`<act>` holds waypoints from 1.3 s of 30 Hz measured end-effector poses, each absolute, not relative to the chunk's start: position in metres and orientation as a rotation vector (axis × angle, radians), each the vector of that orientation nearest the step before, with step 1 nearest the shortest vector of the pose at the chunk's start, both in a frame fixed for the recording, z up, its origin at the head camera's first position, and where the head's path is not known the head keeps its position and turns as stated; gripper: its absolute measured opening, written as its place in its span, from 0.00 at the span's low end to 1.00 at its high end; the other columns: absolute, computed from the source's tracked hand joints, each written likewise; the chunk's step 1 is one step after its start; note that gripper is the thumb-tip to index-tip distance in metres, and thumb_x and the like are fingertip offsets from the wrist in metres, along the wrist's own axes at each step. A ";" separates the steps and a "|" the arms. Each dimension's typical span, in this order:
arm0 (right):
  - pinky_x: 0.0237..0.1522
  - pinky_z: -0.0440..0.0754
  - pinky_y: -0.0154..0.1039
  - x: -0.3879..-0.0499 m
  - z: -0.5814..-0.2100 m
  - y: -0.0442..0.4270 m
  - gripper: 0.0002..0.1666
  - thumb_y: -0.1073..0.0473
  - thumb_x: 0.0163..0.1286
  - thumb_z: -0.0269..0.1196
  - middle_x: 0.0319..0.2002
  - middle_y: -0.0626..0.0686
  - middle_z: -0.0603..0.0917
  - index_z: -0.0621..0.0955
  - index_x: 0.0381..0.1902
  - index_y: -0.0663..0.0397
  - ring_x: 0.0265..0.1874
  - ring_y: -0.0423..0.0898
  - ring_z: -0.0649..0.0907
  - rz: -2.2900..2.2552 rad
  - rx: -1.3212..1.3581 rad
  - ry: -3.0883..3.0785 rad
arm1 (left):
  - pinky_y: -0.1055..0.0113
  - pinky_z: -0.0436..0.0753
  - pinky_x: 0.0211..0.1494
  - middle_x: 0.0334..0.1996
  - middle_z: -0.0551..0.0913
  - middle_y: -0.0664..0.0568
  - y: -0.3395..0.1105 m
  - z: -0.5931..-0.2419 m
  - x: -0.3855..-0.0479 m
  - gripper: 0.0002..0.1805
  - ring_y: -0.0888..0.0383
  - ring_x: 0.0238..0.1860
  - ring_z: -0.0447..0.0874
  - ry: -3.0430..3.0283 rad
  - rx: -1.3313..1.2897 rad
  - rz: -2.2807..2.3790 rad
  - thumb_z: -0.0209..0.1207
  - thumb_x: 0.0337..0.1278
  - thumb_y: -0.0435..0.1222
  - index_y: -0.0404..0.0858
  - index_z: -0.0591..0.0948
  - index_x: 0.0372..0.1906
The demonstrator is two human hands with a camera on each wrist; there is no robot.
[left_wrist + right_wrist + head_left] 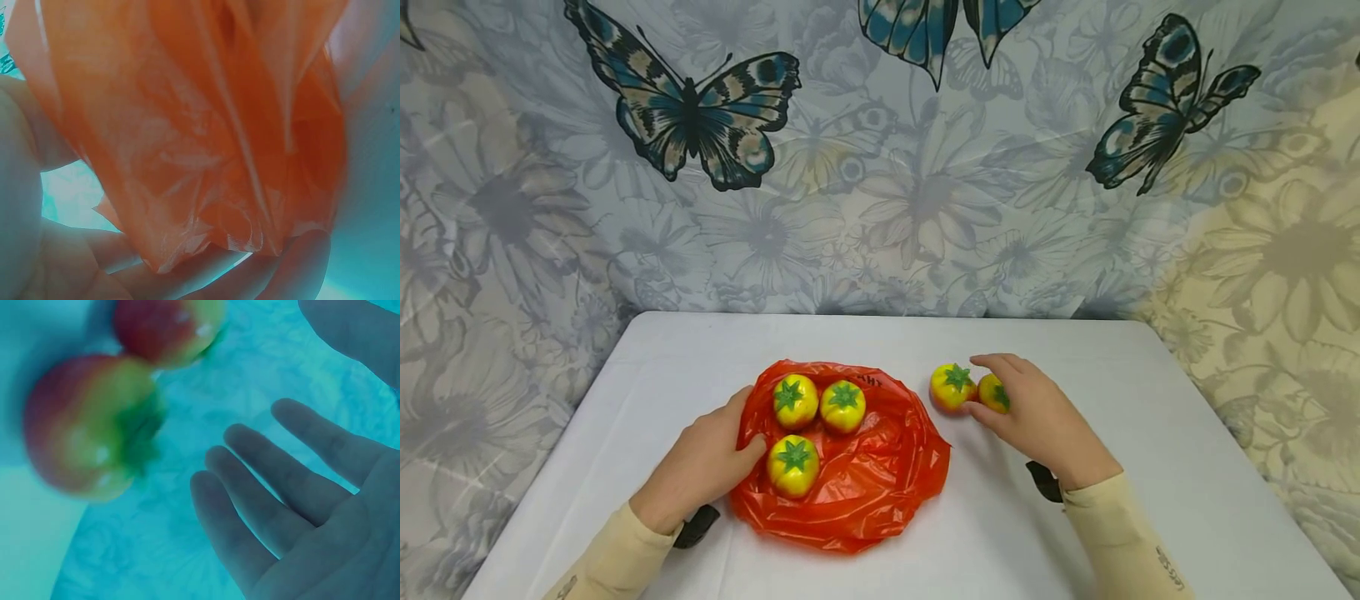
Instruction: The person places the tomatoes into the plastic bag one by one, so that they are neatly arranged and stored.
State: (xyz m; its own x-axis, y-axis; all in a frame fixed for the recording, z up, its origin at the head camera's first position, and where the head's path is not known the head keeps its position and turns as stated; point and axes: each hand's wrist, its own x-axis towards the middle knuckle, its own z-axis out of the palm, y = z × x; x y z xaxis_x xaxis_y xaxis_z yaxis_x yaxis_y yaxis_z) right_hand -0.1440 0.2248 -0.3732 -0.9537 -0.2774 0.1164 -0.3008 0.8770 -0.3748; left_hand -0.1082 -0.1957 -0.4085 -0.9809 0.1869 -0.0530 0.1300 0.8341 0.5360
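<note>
Pinching the left edge of the red bag [880, 475] between thumb and fingers, our left hand [700, 462] lies just beside three tomatoes [795, 402] on the red plastic, its thumb near the closest one. We hold our right hand [1045, 417] spread, fingers straight, past the bag's right side. Two more tomatoes [949, 390] sit side by side on the white table [985, 550], between the bag and our right palm, clear of the fingers.

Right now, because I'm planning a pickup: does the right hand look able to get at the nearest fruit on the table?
Yes, most likely: the right hand holds nothing and is right beside the nearest fruit, with nothing showing between them. The other loose fruit sits just past it.
</note>
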 end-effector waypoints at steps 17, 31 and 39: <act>0.74 0.73 0.72 -0.158 -0.396 0.253 0.44 0.46 0.69 0.75 0.74 0.65 0.76 0.73 0.77 0.55 0.74 0.69 0.74 0.598 0.332 -3.099 | 0.46 0.93 0.50 0.64 0.87 0.40 -0.197 -0.411 -0.107 0.37 0.48 0.51 0.91 2.913 0.250 0.831 0.61 0.71 0.41 0.37 0.66 0.81; 0.73 0.74 0.71 -0.165 -0.405 0.257 0.46 0.47 0.67 0.78 0.73 0.65 0.78 0.74 0.77 0.55 0.72 0.68 0.76 0.613 0.283 -3.143 | 0.43 0.93 0.52 0.67 0.84 0.37 -0.196 -0.410 -0.107 0.40 0.45 0.55 0.91 2.891 0.222 0.832 0.61 0.72 0.41 0.35 0.63 0.83; 0.74 0.74 0.70 -0.166 -0.410 0.258 0.44 0.50 0.67 0.77 0.72 0.66 0.79 0.75 0.76 0.57 0.72 0.69 0.77 0.590 0.293 -3.142 | 0.44 0.92 0.51 0.63 0.87 0.38 -0.196 -0.411 -0.108 0.37 0.45 0.52 0.91 2.930 0.258 0.830 0.62 0.70 0.40 0.36 0.66 0.80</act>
State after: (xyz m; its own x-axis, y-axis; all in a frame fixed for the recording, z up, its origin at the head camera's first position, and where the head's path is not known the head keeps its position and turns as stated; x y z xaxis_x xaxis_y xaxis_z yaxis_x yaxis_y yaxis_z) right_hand -0.1664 0.2577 -0.4096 -0.9810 -0.1909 -0.0339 -0.1655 0.9159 -0.3658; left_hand -0.1079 -0.1964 -0.4108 -0.9822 0.1845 -0.0357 0.1384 0.8385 0.5270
